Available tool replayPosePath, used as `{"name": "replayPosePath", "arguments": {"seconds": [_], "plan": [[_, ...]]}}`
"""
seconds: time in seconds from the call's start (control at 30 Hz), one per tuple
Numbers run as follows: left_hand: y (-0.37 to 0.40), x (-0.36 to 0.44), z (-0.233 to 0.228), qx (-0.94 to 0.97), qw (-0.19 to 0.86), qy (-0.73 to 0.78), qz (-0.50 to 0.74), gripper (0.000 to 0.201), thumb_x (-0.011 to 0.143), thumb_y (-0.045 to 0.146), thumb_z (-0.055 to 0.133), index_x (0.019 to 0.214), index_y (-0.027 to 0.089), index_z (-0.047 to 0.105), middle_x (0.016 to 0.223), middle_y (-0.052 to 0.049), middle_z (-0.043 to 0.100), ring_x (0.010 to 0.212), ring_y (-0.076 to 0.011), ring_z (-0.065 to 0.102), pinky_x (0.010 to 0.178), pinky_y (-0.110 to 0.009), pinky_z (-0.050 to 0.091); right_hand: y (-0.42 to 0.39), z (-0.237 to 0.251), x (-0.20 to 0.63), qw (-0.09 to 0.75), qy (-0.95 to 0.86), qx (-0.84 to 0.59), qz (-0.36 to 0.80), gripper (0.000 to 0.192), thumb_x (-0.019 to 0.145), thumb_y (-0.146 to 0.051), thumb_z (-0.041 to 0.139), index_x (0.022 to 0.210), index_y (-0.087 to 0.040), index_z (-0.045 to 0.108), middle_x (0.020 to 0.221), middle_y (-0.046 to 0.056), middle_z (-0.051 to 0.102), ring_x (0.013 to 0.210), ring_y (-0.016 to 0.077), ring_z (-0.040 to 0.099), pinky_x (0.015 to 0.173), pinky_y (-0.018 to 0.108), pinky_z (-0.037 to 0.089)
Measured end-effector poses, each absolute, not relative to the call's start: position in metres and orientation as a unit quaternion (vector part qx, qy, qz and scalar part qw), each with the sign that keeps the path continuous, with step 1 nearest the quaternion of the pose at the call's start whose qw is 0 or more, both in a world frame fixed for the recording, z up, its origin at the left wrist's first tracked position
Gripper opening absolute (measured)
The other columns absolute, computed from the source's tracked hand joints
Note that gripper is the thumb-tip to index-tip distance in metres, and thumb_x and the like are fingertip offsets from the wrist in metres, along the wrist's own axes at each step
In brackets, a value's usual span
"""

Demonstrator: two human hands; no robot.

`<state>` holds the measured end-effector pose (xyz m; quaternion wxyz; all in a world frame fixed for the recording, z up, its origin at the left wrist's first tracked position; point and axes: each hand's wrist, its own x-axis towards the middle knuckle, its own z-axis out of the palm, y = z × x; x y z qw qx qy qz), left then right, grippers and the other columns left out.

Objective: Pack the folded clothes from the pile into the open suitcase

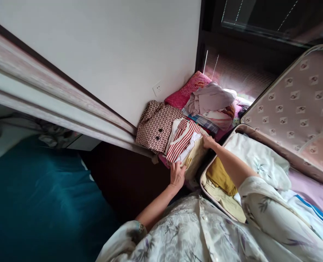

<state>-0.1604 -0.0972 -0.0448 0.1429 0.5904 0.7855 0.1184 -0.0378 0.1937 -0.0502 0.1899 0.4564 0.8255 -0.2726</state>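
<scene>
A beige folded garment (197,158) hangs over the near side of a clothes pile in front of me. My left hand (178,174) is closed, its fingers pinching the garment's left edge. At the right edge my right hand (209,141) is closed on the same cloth, its fingertips partly hidden. Just beyond lie a red-and-white striped garment (182,140) and some white cloth, both touching the beige one. A brown-patterned fabric item (158,127) with dark face-like marks sits to their left.
An open suitcase (202,178) on my right holds a white garment (256,156), a mustard garment (221,178) and other clothes. Behind the pile are a pink pillow (187,91) and a mauve garment (212,98). A teal-covered bed (41,196) stands left; a white wall (109,54) borders the pile.
</scene>
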Motion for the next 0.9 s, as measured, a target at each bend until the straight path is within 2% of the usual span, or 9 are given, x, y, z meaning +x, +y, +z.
{"name": "replayPosePath", "arguments": {"seconds": [0.1,0.2,0.3,0.43,0.53,0.6,0.73,0.9], "plan": [[-0.1,-0.157,-0.05,0.62,0.141,0.761,0.131,0.029,0.098,0.013,0.048,0.098,0.022,0.076,0.122,-0.011,0.06,0.108,-0.0271,0.054,0.098,-0.041,0.047,0.192,-0.048,-0.032,0.208,0.829,0.457,-0.244,0.083,0.08,-0.019,0.075,0.154,-0.011,0.039,0.13,0.02,0.067,0.126,0.0321,0.061,0.108,0.042,0.043],[-0.102,-0.153,-0.055,0.639,0.139,0.744,0.138,0.03,0.1,0.014,0.047,0.1,0.022,0.076,0.12,-0.011,0.063,0.108,-0.0263,0.055,0.097,-0.041,0.047,0.191,-0.039,-0.027,0.217,0.832,0.463,-0.217,0.059,0.085,-0.021,0.069,0.142,-0.015,0.053,0.129,0.019,0.068,0.122,0.031,0.063,0.105,0.043,0.045],[-0.102,-0.15,-0.058,0.639,0.126,0.745,0.143,0.028,0.1,0.013,0.049,0.1,0.024,0.075,0.13,-0.012,0.063,0.116,-0.0284,0.055,0.097,-0.045,0.048,0.185,-0.025,-0.024,0.214,0.838,0.461,-0.199,0.046,0.086,-0.017,0.063,0.132,-0.015,0.061,0.125,0.02,0.068,0.12,0.0319,0.064,0.102,0.045,0.045],[-0.1,-0.149,-0.058,0.629,0.114,0.756,0.141,0.026,0.095,0.01,0.053,0.101,0.024,0.074,0.15,-0.011,0.055,0.131,-0.0327,0.049,0.102,-0.052,0.045,0.171,-0.003,-0.021,0.184,0.87,0.412,-0.2,0.033,0.08,-0.01,0.061,0.112,-0.018,0.068,0.117,0.015,0.071,0.122,0.0316,0.061,0.101,0.043,0.041],[-0.103,-0.155,-0.058,0.624,0.114,0.758,0.148,0.023,0.089,0.008,0.059,0.1,0.022,0.072,0.161,-0.009,0.044,0.143,-0.0362,0.039,0.108,-0.059,0.041,0.161,0.016,-0.014,0.149,0.892,0.368,-0.217,0.023,0.077,-0.01,0.059,0.096,-0.019,0.067,0.105,0.01,0.073,0.113,0.0283,0.063,0.094,0.037,0.04],[-0.107,-0.16,-0.059,0.623,0.118,0.758,0.155,0.023,0.085,0.006,0.062,0.099,0.021,0.07,0.163,-0.009,0.042,0.146,-0.0378,0.036,0.111,-0.061,0.038,0.154,0.028,-0.008,0.121,0.902,0.347,-0.228,0.019,0.077,-0.011,0.056,0.092,-0.019,0.065,0.095,0.007,0.072,0.101,0.0246,0.065,0.089,0.034,0.038],[-0.116,-0.168,-0.068,0.608,0.118,0.76,0.196,0.034,0.081,0.003,0.065,0.109,0.021,0.067,0.159,-0.011,0.049,0.148,-0.0385,0.036,0.115,-0.062,0.036,0.141,0.046,0.0,0.064,0.92,0.296,-0.249,0.018,0.074,-0.011,0.052,0.088,-0.019,0.06,0.083,0.004,0.068,0.085,0.0183,0.061,0.08,0.029,0.035],[-0.106,-0.167,-0.076,0.53,0.112,0.782,0.309,0.067,0.074,0.014,0.078,0.137,0.019,0.057,0.141,-0.018,0.062,0.138,-0.0384,0.051,0.114,-0.06,0.041,0.121,0.079,0.003,-0.091,0.941,0.149,-0.29,0.013,0.073,-0.013,0.051,0.083,-0.02,0.053,0.073,0.0,0.059,0.072,0.0159,0.053,0.076,0.028,0.033]]}}
